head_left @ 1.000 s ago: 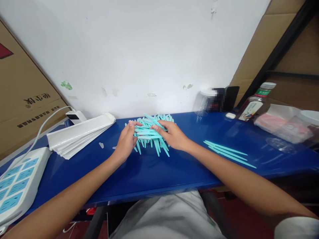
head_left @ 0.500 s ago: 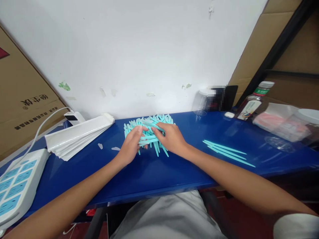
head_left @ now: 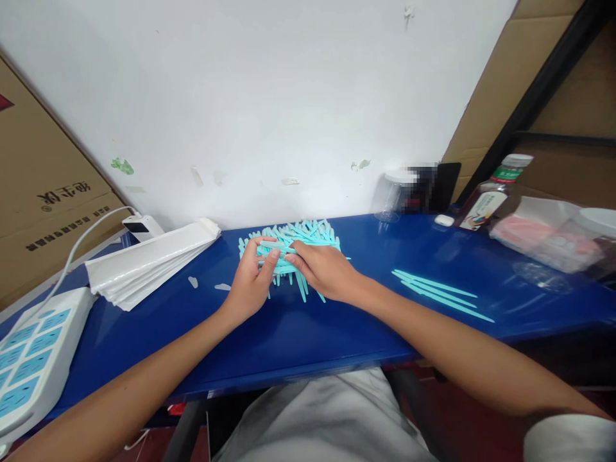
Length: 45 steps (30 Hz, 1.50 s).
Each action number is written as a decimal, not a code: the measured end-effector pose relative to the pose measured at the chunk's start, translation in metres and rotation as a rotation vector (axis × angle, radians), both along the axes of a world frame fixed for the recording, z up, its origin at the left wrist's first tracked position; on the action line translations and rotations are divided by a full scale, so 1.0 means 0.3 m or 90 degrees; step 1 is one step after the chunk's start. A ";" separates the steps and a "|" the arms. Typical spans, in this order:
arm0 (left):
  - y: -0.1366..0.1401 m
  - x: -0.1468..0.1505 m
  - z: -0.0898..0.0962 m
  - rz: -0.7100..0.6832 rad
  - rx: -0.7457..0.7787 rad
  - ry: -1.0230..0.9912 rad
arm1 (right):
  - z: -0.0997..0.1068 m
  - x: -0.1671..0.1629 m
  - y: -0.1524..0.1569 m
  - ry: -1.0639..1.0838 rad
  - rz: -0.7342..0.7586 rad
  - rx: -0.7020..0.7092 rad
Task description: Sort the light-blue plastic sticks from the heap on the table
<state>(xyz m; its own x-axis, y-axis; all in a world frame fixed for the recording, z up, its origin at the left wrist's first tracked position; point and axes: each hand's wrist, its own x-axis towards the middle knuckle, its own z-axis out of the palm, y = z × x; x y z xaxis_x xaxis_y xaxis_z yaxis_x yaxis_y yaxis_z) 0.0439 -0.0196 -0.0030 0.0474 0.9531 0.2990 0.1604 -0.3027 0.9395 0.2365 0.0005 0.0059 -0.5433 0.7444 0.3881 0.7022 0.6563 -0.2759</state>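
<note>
A heap of slim, tapered turquoise sticks [head_left: 302, 282], shaped like eyebrow razors with pale ends, lies on the blue table by the wall. In front of and over it, my left hand [head_left: 253, 277] is closed round several of these sticks, thumb on top. My right hand [head_left: 327, 266] meets it from the right, thumb and fingers pinched on the sticks' right part. Its fingertips are partly hidden, so the exact number of sticks is unclear. To the right, several separate turquoise sticks [head_left: 437, 295] lie roughly side by side.
White plastic sleeves [head_left: 149, 263] lie fanned out on the left, near a white power strip [head_left: 52, 346]. Two small translucent pieces [head_left: 222, 287] rest by my left hand. At right stand a clear jar [head_left: 389, 199], a dark bottle [head_left: 491, 192] and a bag with pink contents [head_left: 539, 234].
My left hand has turned, its fingers now up behind the sticks and its thumb across the front. The right hand has shifted slightly, still at the held sticks.
</note>
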 end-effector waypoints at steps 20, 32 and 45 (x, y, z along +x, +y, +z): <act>-0.030 -0.027 0.018 -0.032 0.076 0.152 | 0.019 0.019 -0.017 0.011 0.189 -0.170; -0.030 -0.033 0.012 -0.086 0.096 0.204 | 0.012 0.002 -0.033 0.014 0.196 -0.178; 0.024 -0.047 0.014 0.172 0.195 0.204 | 0.008 0.016 0.061 0.024 0.029 -0.071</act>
<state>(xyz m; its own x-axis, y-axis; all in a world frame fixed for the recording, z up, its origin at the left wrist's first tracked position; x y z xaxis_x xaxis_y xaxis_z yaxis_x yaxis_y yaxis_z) 0.0298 -0.0124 0.0012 -0.0533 0.8149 0.5772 0.5356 -0.4645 0.7052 0.2415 0.0188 0.0084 -0.5644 0.7588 0.3252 0.6594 0.6514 -0.3753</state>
